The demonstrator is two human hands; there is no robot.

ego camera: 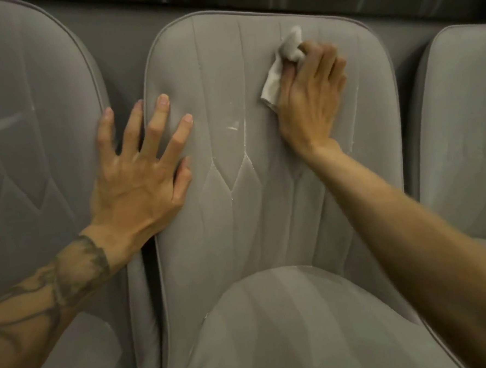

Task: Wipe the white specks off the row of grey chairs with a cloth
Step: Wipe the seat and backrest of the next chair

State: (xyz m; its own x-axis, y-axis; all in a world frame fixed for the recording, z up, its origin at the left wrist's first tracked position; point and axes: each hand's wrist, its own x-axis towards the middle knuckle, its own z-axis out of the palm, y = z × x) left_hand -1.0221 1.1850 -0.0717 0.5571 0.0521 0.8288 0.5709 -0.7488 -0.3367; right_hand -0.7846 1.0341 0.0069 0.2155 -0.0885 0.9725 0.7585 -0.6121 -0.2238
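Two hands work the middle chair back: our left hand braces its edge with fingers spread, our right hand curls its fingers round the cloth high up, so we should press firmly down toward the white specks at centre.

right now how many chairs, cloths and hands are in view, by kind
chairs: 3 (left chair, middle chair, right chair)
cloths: 1 (cloth, bunched under the fingers against the middle chair)
hands: 2 (left hand, right hand)
total: 6
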